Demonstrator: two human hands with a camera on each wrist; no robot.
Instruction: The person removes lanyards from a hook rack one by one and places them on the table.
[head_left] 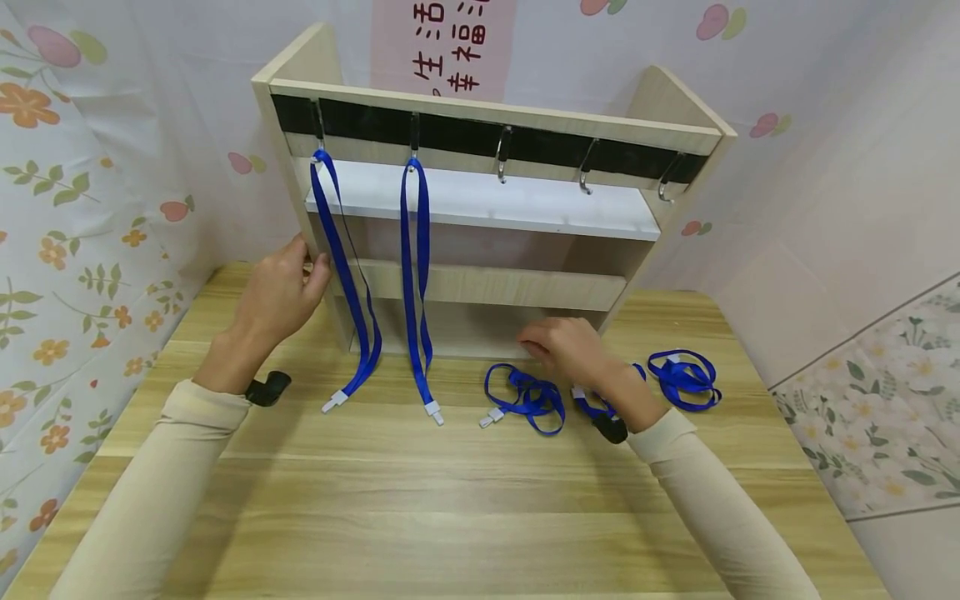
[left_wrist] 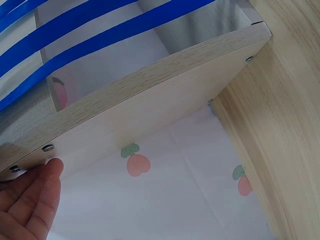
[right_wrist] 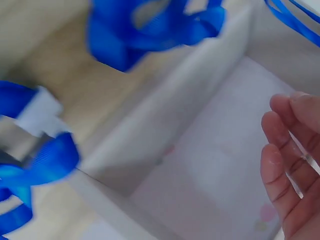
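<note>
My left hand [head_left: 281, 287] is at the left side panel of a pale wooden shelf [head_left: 438, 283]; in the left wrist view its fingertips rest against the panel. Two blue lanyards hang from hooks at the left, the first lanyard [head_left: 341, 258] nearest that hand and the second lanyard [head_left: 408, 292] beside it. Over the table, near the shelf's lower front edge, my right hand [head_left: 566, 350] holds nothing, its fingers loosely bent. Below it lie a coiled lanyard [head_left: 531, 400], another lanyard [head_left: 588, 406] partly hidden by the wrist, and a third lanyard [head_left: 684, 379] farther right.
A black strip [head_left: 457, 133] on the shelf carries several metal hooks; a middle hook [head_left: 502, 158] and those right of it bear no lanyard. The shelf stands on a wooden table [head_left: 420, 508] against a patterned cloth backdrop [head_left: 180, 75]. A tiled wall [head_left: 862, 208] is at the right.
</note>
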